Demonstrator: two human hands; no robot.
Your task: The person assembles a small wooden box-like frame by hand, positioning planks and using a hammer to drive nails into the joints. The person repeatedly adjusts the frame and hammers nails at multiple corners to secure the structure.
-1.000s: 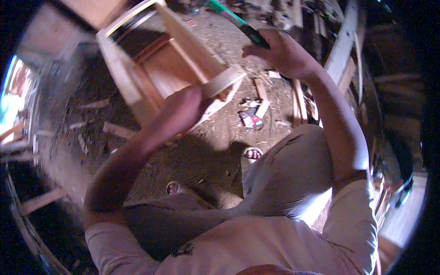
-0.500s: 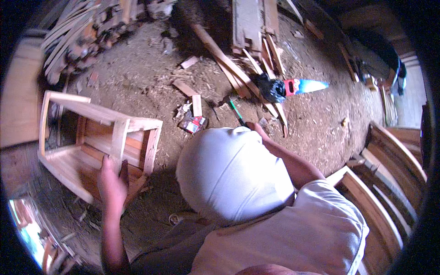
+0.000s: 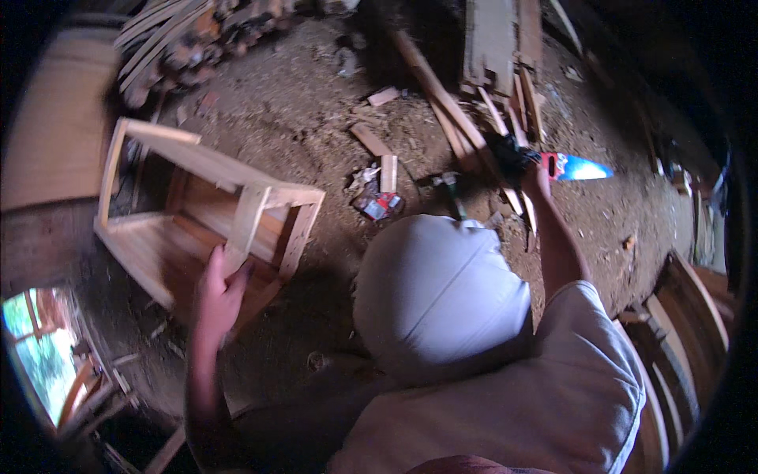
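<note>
- Fingers (image 3: 215,259) of the left hand (image 3: 215,299) are clamping on the wooden frame (image 3: 249,217), which is resting on the floor (image 3: 284,110) at the person's left.
- Right hand (image 3: 538,183) is meeting the saw (image 3: 583,167) at its red handle (image 3: 552,164); whether those fingers are closing cannot be told.
- Apparently, the person is fetching the saw while steadying the frame; the move seems to be calling for a firm handle grip, blade clear of the loose wood (image 3: 459,118).

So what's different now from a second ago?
The right hand has let go of the green-handled hammer, now on the ground, and moved rightward to the red-handled saw; whether its grip has closed is unclear. The left hand is still at the wooden frame.
</note>
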